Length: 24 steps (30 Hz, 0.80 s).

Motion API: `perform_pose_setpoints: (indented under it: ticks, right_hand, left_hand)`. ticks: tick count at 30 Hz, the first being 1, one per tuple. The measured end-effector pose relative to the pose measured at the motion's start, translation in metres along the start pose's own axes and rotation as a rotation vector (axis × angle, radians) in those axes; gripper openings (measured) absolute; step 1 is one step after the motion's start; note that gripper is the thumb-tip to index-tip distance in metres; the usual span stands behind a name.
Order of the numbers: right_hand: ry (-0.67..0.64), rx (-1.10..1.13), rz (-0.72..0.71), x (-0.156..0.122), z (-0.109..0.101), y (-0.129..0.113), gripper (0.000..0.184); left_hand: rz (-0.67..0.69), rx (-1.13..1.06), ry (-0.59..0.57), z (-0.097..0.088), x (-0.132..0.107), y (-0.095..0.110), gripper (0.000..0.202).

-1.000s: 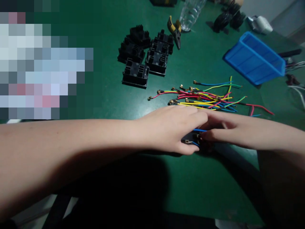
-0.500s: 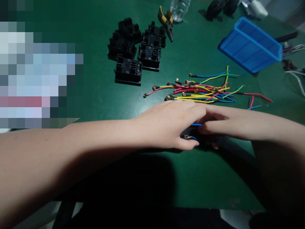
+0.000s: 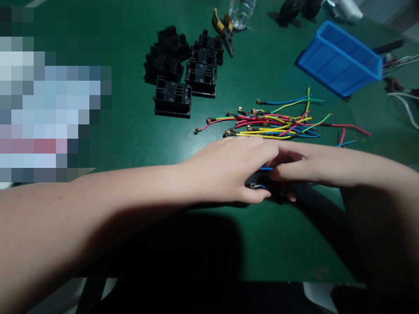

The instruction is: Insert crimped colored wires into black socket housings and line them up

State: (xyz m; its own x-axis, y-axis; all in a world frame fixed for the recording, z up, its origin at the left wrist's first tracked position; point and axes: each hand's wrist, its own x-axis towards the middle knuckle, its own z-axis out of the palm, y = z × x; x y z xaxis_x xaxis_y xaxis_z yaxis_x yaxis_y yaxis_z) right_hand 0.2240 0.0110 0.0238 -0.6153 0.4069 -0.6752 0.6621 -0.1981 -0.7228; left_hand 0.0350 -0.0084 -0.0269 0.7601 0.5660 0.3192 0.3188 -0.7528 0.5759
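Black housing (image 3: 258, 179) sits between the two hands, largely hidden by them; the left hand (image 3: 237, 168) is clasped around its left part; the right hand (image 3: 303, 165) curls over the other end, thumb by a blue wire (image 3: 265, 168); whether it grips, I cannot tell.

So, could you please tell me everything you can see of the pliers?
The pliers have yellow-and-black handles spread apart and a dark, metallic-looking tapered nose. They lie on the green table, nose toward the wearer, just right of the black housings. A handle reaches the clear bottle in view; contact is unclear. Neither the left hand nor the right hand touches them.
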Motion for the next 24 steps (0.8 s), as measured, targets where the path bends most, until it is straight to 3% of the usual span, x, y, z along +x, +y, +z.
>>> perform_pose_setpoints:
  ticks: [9, 19, 24]
  right_hand:
    - [0.005, -0.22, 0.003, -0.012, -0.001, -0.002, 0.037]
    - [0.023, -0.088, 0.034, -0.008, 0.001, 0.005, 0.05]
    - [0.026, -0.082, -0.008, -0.006, -0.001, 0.008, 0.044]
  left_hand:
    - [-0.004, 0.022, -0.013, -0.001, 0.0, 0.001, 0.022]
    - [-0.012, -0.006, 0.001, 0.001, -0.001, 0.0, 0.024]
    - [-0.006, -0.036, -0.031, -0.004, -0.001, 0.0, 0.025]
